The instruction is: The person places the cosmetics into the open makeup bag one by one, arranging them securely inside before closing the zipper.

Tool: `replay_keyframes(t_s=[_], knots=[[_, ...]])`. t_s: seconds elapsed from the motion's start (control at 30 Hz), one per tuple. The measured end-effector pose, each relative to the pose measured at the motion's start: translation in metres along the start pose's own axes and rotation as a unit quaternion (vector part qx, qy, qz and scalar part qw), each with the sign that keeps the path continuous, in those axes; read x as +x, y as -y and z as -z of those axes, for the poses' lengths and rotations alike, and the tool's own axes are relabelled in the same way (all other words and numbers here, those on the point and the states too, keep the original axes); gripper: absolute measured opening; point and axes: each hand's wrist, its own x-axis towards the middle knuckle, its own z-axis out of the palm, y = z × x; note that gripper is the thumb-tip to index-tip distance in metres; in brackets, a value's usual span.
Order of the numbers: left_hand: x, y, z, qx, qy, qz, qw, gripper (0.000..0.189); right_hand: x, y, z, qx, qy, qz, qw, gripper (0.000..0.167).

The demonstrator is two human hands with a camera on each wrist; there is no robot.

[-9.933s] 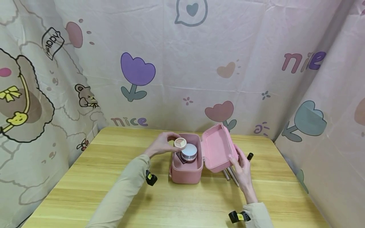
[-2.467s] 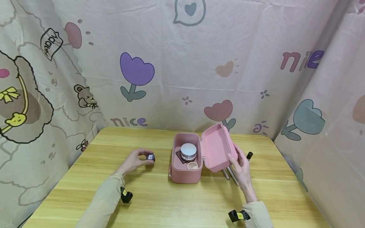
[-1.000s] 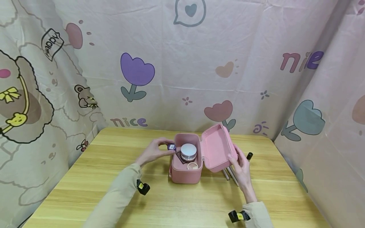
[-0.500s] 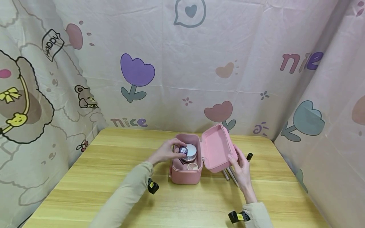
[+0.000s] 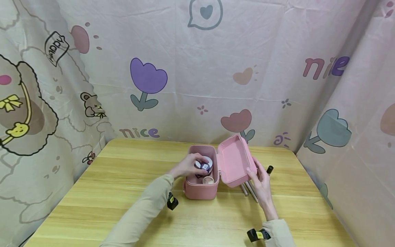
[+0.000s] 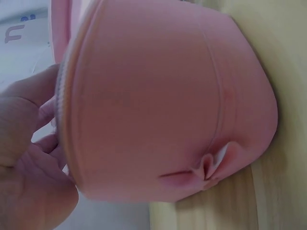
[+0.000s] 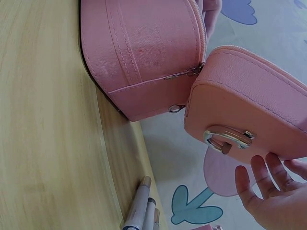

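Note:
A pink cosmetic case point(image 5: 201, 192) stands open on the table. My left hand point(image 5: 189, 166) reaches over its left wall and pinches a small dark purple pot with a white label point(image 5: 205, 167), overlapping a silver-white cosmetic jar point(image 5: 210, 160) inside. In the left wrist view the case's wall point(image 6: 144, 105) hides the pot and the fingertips. Nearer the front of the case lies a round cream palette point(image 5: 208, 180), beside a partly covered dark flat palette point(image 5: 199, 176). My right hand point(image 5: 262, 180) holds the raised lid point(image 5: 235, 160) by its right edge, thumb on the inner side.
Several slim pen-like tubes point(image 7: 139, 207) lie on the table point(image 5: 148, 219) behind and below the lid. A black-ended stick point(image 5: 270, 169) shows beyond my right hand. A printed curtain point(image 5: 197, 68) hangs along the table's back and sides.
The cream palette, earlier in my left hand, now lies in the case. My left hand then took the purple pot at the table's left and carried it right, into the case. Right hand stays.

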Motion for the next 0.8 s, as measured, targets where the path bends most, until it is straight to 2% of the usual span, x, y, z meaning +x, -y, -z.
replay_keyframes(t_s=[0.27,0.63,0.8], knots=[[0.0035,-0.0021,-0.0063,0.015,0.014,0.017,0.9996,0.035,0.0012,-0.0021,0.0009,-0.008,-0.004,-0.005,0.9999,0.054],[0.0094,-0.0068,-0.0104,0.069,-0.005,0.009,0.9976,0.034,0.0009,-0.0011,0.0004,-0.005,-0.004,-0.004,1.0,0.054],[0.01,-0.0063,-0.0097,0.068,-0.007,0.011,0.9976,0.042,0.0009,-0.0006,0.0005,-0.005,-0.003,-0.003,1.0,0.054]])
